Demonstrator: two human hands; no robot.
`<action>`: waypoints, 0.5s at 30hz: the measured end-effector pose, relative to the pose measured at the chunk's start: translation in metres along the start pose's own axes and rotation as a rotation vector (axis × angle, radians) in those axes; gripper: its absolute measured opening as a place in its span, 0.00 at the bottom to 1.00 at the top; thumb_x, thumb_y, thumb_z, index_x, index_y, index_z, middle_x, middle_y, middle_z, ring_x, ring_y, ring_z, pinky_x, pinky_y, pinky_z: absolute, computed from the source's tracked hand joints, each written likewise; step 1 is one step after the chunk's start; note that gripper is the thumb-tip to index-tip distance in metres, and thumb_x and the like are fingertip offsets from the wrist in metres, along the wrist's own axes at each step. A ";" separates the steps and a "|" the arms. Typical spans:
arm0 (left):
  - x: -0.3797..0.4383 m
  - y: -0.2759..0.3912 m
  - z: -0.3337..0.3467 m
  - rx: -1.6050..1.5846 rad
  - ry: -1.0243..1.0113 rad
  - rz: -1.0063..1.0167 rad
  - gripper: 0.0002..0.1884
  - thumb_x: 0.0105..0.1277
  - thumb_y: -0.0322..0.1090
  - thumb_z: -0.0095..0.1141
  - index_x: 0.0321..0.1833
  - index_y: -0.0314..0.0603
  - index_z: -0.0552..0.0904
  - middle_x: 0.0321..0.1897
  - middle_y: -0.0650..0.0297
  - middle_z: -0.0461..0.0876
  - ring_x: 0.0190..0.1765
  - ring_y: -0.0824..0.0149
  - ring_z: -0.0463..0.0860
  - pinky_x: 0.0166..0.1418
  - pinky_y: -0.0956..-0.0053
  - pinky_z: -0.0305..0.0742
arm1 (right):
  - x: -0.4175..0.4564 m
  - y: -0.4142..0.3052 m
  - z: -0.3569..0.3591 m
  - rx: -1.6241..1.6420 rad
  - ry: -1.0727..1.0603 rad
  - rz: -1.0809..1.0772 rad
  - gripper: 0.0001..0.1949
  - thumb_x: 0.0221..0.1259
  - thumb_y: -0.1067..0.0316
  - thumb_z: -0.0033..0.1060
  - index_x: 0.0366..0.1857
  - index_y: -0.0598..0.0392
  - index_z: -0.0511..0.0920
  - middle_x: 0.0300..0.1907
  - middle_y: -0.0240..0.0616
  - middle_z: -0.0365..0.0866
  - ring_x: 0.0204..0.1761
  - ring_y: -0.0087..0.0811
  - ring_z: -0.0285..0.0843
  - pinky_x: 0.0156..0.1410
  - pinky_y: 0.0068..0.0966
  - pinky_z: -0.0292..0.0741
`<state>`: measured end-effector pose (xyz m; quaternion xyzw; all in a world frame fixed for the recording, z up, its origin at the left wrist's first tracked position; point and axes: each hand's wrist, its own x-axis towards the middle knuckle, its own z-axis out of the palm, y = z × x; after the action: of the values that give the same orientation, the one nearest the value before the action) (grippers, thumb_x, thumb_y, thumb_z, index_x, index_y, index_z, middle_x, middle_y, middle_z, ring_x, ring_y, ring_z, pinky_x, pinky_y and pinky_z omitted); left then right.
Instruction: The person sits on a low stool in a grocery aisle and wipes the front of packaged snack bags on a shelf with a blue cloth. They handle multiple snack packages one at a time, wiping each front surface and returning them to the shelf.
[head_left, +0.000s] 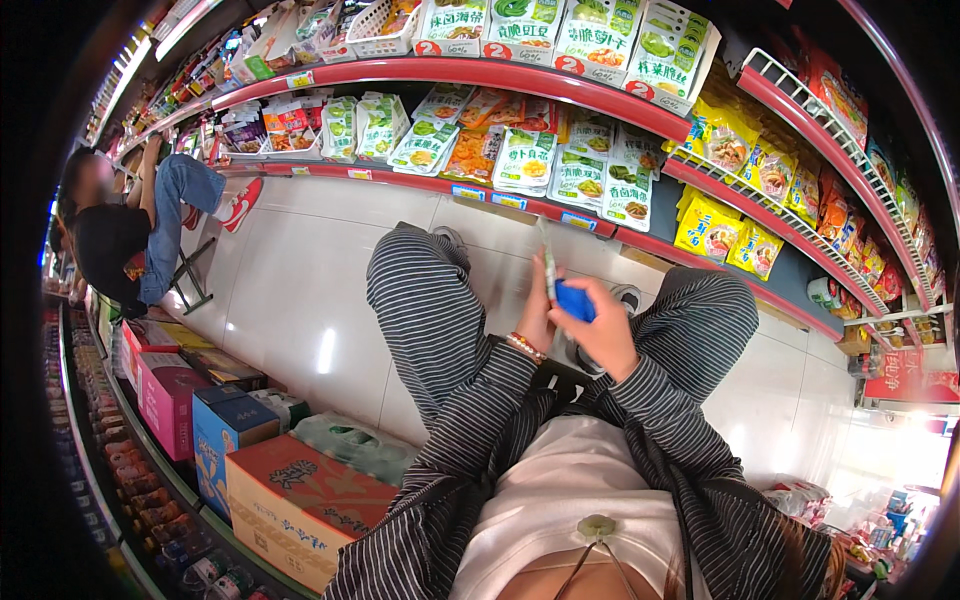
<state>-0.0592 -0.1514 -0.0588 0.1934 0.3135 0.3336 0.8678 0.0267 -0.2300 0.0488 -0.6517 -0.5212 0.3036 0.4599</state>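
Note:
I sit low before a store shelf, both hands together between my knees. My left hand (534, 311), with a beaded bracelet (527, 346) at the wrist, holds a thin flat packet (547, 251) upright and nearly edge-on to me. The print on the packet cannot be made out. In my right hand (609, 330) is a small blue object (576, 301), perhaps a folded cloth, pressed near the packet's lower right side. Just beyond the hands, white-and-green pickle packets (525, 161) stand on the bottom shelf (420, 177).
Yellow noodle packets (709, 229) fill the right-hand shelf, below wire rails (780, 199). An upper shelf edge (465, 71) juts above the packets. Cartons (300, 495) and shrink-wrapped bottles (356, 446) stand behind me to the left. Another person (112, 232) sits on a folding stool (193, 277) at far left.

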 end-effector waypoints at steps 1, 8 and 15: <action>-0.003 -0.005 -0.004 -0.097 -0.067 0.056 0.36 0.71 0.65 0.40 0.74 0.49 0.61 0.60 0.55 0.74 0.62 0.59 0.75 0.65 0.57 0.72 | 0.000 -0.003 0.004 -0.181 -0.013 -0.243 0.18 0.58 0.63 0.70 0.49 0.55 0.76 0.43 0.38 0.81 0.44 0.26 0.80 0.49 0.26 0.76; -0.013 0.012 0.003 -0.601 -0.520 -0.297 0.32 0.73 0.59 0.38 0.73 0.47 0.63 0.69 0.53 0.68 0.65 0.52 0.73 0.67 0.51 0.70 | 0.052 -0.005 -0.032 -0.150 0.235 -0.343 0.19 0.60 0.74 0.59 0.57 0.53 0.75 0.57 0.45 0.74 0.60 0.44 0.71 0.65 0.33 0.69; -0.024 0.009 0.017 -0.504 -0.600 -0.021 0.35 0.73 0.60 0.38 0.77 0.49 0.57 0.77 0.52 0.53 0.76 0.47 0.56 0.75 0.49 0.58 | -0.002 -0.002 0.023 -0.336 0.069 -0.395 0.21 0.55 0.78 0.54 0.55 0.49 0.79 0.64 0.39 0.72 0.63 0.46 0.68 0.69 0.39 0.64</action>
<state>-0.0663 -0.1641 -0.0313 0.0601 -0.0441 0.3199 0.9445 0.0054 -0.2259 0.0413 -0.6144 -0.6655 0.0946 0.4131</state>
